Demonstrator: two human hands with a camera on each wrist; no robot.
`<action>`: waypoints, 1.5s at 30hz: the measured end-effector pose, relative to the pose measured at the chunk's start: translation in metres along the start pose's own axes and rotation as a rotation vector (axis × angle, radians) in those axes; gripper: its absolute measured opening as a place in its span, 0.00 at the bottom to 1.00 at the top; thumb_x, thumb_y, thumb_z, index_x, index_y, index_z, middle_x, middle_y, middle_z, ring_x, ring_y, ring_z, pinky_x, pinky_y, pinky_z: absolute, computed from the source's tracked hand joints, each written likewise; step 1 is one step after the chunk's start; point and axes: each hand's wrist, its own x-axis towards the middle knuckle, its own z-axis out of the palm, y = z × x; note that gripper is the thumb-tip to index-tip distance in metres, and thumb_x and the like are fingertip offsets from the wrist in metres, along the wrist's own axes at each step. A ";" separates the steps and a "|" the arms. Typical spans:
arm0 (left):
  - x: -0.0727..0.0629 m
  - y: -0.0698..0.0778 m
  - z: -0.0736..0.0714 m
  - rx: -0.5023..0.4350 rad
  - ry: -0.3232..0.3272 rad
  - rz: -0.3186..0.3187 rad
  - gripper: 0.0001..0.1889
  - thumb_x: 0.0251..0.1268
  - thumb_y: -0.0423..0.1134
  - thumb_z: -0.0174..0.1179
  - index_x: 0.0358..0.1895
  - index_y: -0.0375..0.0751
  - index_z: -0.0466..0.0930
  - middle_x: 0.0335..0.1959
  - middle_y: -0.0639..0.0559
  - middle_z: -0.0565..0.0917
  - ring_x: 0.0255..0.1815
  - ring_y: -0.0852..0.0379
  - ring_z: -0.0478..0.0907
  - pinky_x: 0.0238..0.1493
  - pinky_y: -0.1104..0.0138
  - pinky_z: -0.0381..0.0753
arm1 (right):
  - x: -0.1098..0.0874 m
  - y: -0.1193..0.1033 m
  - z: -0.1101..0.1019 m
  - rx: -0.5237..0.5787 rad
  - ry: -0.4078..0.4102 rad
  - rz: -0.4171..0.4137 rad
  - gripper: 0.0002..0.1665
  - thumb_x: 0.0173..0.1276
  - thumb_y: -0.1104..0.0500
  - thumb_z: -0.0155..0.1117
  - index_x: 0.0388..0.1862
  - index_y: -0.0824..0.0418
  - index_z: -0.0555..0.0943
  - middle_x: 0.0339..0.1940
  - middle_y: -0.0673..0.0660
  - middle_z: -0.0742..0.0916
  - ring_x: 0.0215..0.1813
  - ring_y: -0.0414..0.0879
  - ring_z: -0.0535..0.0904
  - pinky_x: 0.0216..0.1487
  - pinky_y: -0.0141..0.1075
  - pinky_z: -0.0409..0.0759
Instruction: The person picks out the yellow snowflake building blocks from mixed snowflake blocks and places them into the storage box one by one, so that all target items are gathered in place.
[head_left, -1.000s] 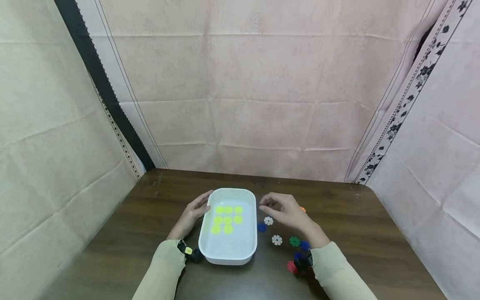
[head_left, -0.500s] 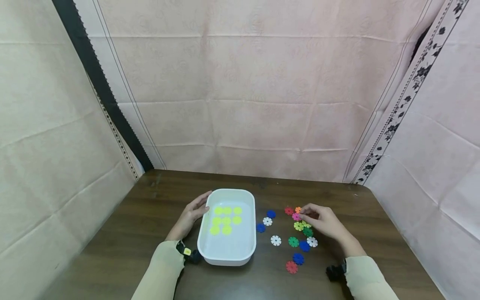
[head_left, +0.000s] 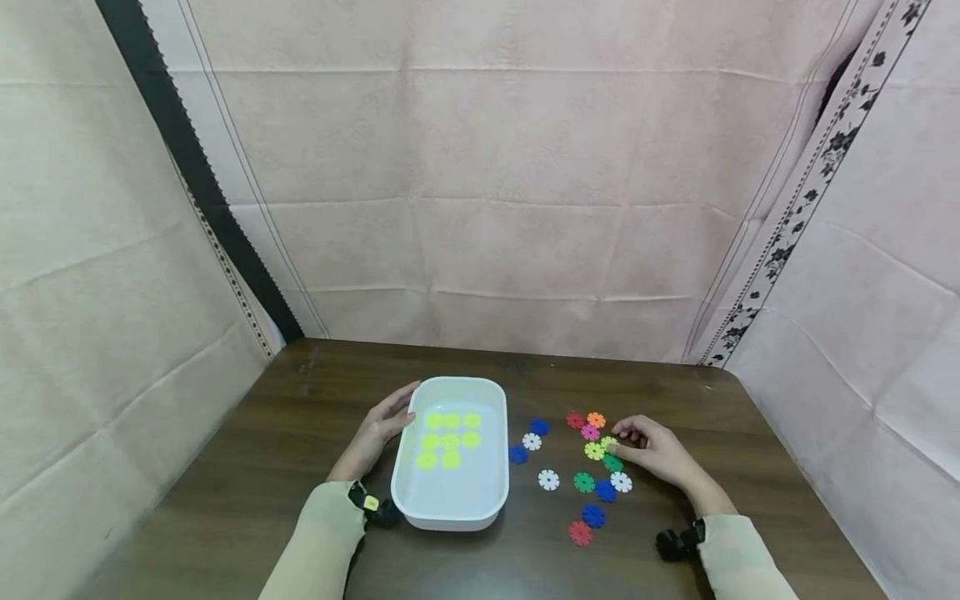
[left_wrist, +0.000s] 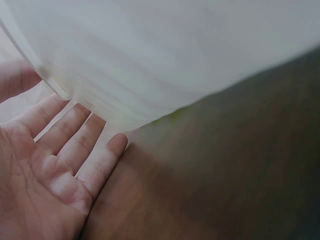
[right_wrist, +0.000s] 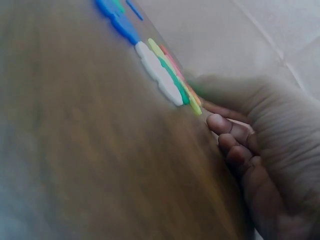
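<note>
A white plastic tray [head_left: 450, 492] stands on the table with several yellow-green discs [head_left: 451, 439] laid in rows inside. My left hand [head_left: 381, 429] grips its left side, thumb over the rim and fingers along the outer wall [left_wrist: 125, 65]. To the right lie loose notched plastic discs. My right hand [head_left: 656, 450] is at this group, fingers bent, thumb tip right at a yellow-green notched disc [head_left: 608, 442]. A second yellow-green notched disc [head_left: 594, 451] lies beside it. In the right wrist view, the right hand [right_wrist: 265, 145] has its fingertips close to the discs' edges.
Around the yellow-green pair lie a pink disc [head_left: 590, 432], an orange disc [head_left: 596, 419], a red disc [head_left: 575, 420] and a green disc [head_left: 612, 462]. White discs [head_left: 548, 479] and blue discs [head_left: 593, 517] are scattered nearer. Cloth walls [head_left: 487, 250] enclose the brown table [head_left: 247, 492].
My right hand has moved right, from beside the tray to the far end of the loose discs, then slightly nearer, to the yellow-green ones. The left hand stays on the tray.
</note>
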 end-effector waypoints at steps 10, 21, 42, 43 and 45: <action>0.000 -0.001 -0.003 0.006 -0.003 0.011 0.27 0.71 0.45 0.58 0.73 0.62 0.68 0.69 0.55 0.75 0.70 0.51 0.70 0.73 0.41 0.57 | 0.001 -0.002 0.003 -0.014 -0.005 -0.010 0.15 0.62 0.48 0.76 0.45 0.50 0.85 0.39 0.49 0.83 0.39 0.44 0.74 0.39 0.33 0.75; -0.001 0.000 -0.003 0.008 -0.010 0.009 0.27 0.72 0.45 0.57 0.73 0.61 0.68 0.69 0.56 0.74 0.71 0.51 0.68 0.73 0.40 0.55 | 0.001 -0.001 0.004 0.009 -0.019 -0.006 0.15 0.63 0.48 0.75 0.46 0.51 0.84 0.40 0.50 0.82 0.40 0.46 0.74 0.39 0.33 0.74; 0.000 -0.001 -0.001 0.006 0.000 0.010 0.27 0.72 0.44 0.57 0.73 0.59 0.68 0.69 0.54 0.75 0.71 0.50 0.68 0.73 0.40 0.56 | 0.000 -0.001 0.002 0.038 -0.023 0.039 0.18 0.66 0.49 0.72 0.49 0.53 0.79 0.39 0.51 0.82 0.39 0.45 0.75 0.37 0.34 0.74; 0.000 -0.001 -0.001 0.007 -0.001 0.010 0.27 0.72 0.44 0.57 0.73 0.59 0.68 0.69 0.54 0.75 0.71 0.50 0.68 0.73 0.40 0.56 | 0.000 -0.001 0.002 0.043 -0.019 0.038 0.18 0.66 0.49 0.72 0.49 0.53 0.79 0.38 0.51 0.82 0.39 0.45 0.75 0.37 0.34 0.74; 0.000 -0.001 -0.001 0.007 0.001 0.009 0.27 0.72 0.44 0.57 0.73 0.59 0.68 0.69 0.54 0.75 0.71 0.51 0.68 0.73 0.40 0.56 | 0.000 -0.001 0.001 0.049 -0.018 0.035 0.18 0.66 0.50 0.72 0.49 0.54 0.79 0.38 0.51 0.82 0.39 0.46 0.75 0.36 0.34 0.74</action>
